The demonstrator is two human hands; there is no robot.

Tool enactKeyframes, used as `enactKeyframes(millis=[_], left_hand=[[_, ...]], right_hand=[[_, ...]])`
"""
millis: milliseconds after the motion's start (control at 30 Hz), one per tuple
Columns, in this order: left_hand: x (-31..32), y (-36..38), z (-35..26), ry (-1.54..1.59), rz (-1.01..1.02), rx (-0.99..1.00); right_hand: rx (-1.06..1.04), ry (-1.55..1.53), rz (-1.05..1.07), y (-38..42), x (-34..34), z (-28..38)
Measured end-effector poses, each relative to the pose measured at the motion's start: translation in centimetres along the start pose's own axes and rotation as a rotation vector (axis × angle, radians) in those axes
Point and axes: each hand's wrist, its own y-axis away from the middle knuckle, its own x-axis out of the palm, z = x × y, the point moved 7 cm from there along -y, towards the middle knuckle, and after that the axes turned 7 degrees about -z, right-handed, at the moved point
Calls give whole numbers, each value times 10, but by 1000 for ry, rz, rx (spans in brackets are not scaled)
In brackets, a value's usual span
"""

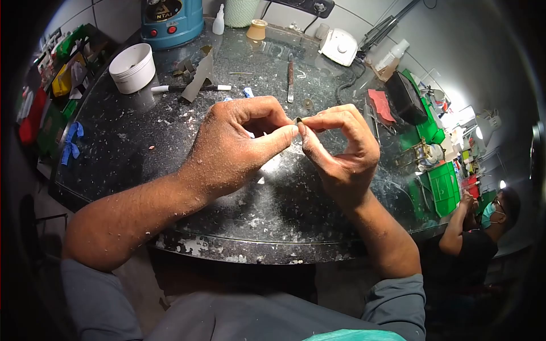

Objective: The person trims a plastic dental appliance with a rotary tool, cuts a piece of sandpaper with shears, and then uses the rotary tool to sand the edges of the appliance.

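My left hand (233, 136) and my right hand (344, 150) meet above the dark worktop, thumb and fingertips pinched together. Between their fingertips is a small dark piece (298, 120), mostly covered, so its kind cannot be made out. Pale dust coats my left hand and forearm. Just beyond the hands lies a slim tool with a brown handle (290, 74) and a metal blade end. A white-and-black marker pen (213, 88) rests behind my left hand, under a bent grey sheet (199, 75) that looks like sandpaper.
A white tub (132, 71) and a blue machine (172, 25) stand at the back left. A white device (339, 47) sits at the back right. Red paper (381, 105), a black box (405, 98) and a green tray (443, 187) line the right side. A masked person (480, 227) sits beyond.
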Motion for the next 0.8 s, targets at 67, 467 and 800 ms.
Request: enactKeyframes(millis=[67, 467, 800], left_hand=[[-2, 0, 2, 31, -16, -17], [2, 2, -6, 97, 12, 22], [0, 0, 5, 133, 4, 8]], right_hand=[[-8, -3, -7, 1, 1, 0], [5, -5, -36, 1, -3, -3], [27, -132, -36, 4, -1, -12]])
